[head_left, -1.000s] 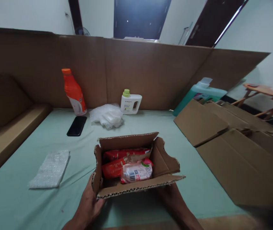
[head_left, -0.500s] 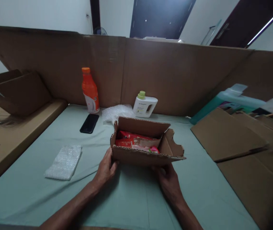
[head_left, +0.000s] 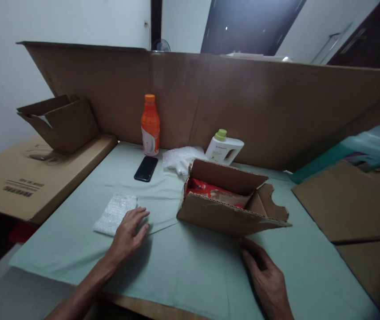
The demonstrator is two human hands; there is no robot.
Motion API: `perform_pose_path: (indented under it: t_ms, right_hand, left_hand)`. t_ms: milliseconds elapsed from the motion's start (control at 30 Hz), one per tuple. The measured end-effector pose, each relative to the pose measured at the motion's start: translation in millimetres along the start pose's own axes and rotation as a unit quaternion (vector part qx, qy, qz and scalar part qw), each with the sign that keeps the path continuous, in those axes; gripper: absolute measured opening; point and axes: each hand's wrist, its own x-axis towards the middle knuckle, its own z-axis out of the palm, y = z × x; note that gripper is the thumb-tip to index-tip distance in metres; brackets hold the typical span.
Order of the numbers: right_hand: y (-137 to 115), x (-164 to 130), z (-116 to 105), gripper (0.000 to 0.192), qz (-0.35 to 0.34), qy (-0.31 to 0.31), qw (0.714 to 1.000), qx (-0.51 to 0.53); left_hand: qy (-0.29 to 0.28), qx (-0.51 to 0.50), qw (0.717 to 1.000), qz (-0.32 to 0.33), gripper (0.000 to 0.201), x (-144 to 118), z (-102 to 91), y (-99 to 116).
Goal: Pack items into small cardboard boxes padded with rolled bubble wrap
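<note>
A small open cardboard box point(head_left: 223, 215) rests on the green sheet, with red packets point(head_left: 206, 189) showing inside. My left hand point(head_left: 128, 233) lies flat on the sheet with fingers spread, its tips touching a folded piece of bubble wrap point(head_left: 115, 213). My right hand point(head_left: 266, 278) rests on the sheet just below the box's right front corner, fingers loosely apart, holding nothing. Neither hand touches the box.
Along the tall cardboard wall point(head_left: 210, 98) stand an orange bottle point(head_left: 150, 124) and a white jug with a green cap point(head_left: 223, 149). A black phone point(head_left: 146, 168) and crumpled bubble wrap point(head_left: 181, 160) lie nearby. Flat cardboard point(head_left: 350, 204) lies right, another box point(head_left: 60, 122) left.
Both hands have let go of the box, now set down farther away on the sheet. My left hand moved left to the bubble wrap. The view swung left.
</note>
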Motion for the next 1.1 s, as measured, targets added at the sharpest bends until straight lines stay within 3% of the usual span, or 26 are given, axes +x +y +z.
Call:
perform_pose_path:
  t_ms: [67, 167, 267, 400, 500, 567, 600, 667, 733, 867, 933, 1000, 1100]
  right_hand:
    - [0.6, 0.8, 0.9, 0.044, -0.014, 0.008, 1.0, -0.01]
    - [1.0, 3.3, 4.1, 0.042, -0.041, 0.02, 0.998, -0.032]
    - [3.7, 4.5, 5.5, 0.039, -0.061, 0.041, 0.996, -0.059]
    - [7.5, 3.8, 2.8, 0.034, -0.073, 0.051, 0.993, -0.075]
    - [8.3, 2.3, -0.1, 0.033, -0.079, 0.049, 0.993, -0.071]
    - [9.2, 1.6, -0.9, 0.032, -0.082, 0.049, 0.993, -0.066]
    - [10.0, 1.7, -0.8, 0.033, -0.082, 0.05, 0.993, -0.063]
    - [11.7, 3.3, 0.3, 0.034, -0.076, 0.052, 0.994, -0.058]
    - [12.3, 6.2, 1.9, 0.035, -0.071, 0.054, 0.995, -0.049]
    - [3.3, 5.9, 2.2, 0.034, -0.09, 0.072, 0.992, -0.045]
    - [-7.8, -4.3, 2.0, 0.033, -0.112, 0.11, 0.987, -0.046]
    - [-22.4, -21.8, 4.8, 0.032, -0.12, 0.139, 0.982, -0.041]
    - [-46.2, -48.7, 15.8, 0.027, -0.122, 0.07, 0.99, -0.029]
  left_hand:
    - [-0.005, 0.007, 1.0, 0.016, 0.029, 22.9, -6.5, -2.0]
    - [-0.002, 0.021, 0.999, 0.027, 0.027, 78.7, 0.8, 0.7]
    - [0.012, 0.021, 0.999, 0.022, 0.03, 144.0, 25.2, 3.3]
    - [0.024, -0.002, 1.0, 0.004, 0.049, 217.9, 67.5, 9.2]
    - [0.033, -0.037, 0.998, -0.026, 0.03, 252.4, 83.4, 19.5]
    - [0.047, -0.065, 0.996, -0.048, 0.013, 261.4, 76.6, 27.7]
    - [0.056, -0.082, 0.994, -0.057, 0.016, 260.6, 67.4, 31.3]
    - [0.071, -0.117, 0.988, -0.07, 0.032, 247.0, 39.7, 36.2]
    - [0.078, -0.155, 0.98, -0.092, 0.04, 216.8, 5.5, 37.3]
    - [0.055, -0.237, 0.955, -0.17, 0.04, 117.5, -46.3, 32.7]
    - [0.03, -0.286, 0.934, -0.21, 0.041, 59.5, -50.8, 32.1]
    - [-0.003, -0.388, 0.862, -0.325, 0.039, 6.2, -41.9, 36.3]
    - [-0.069, -0.461, 0.785, -0.408, 0.042, -49.5, -20.7, 49.4]
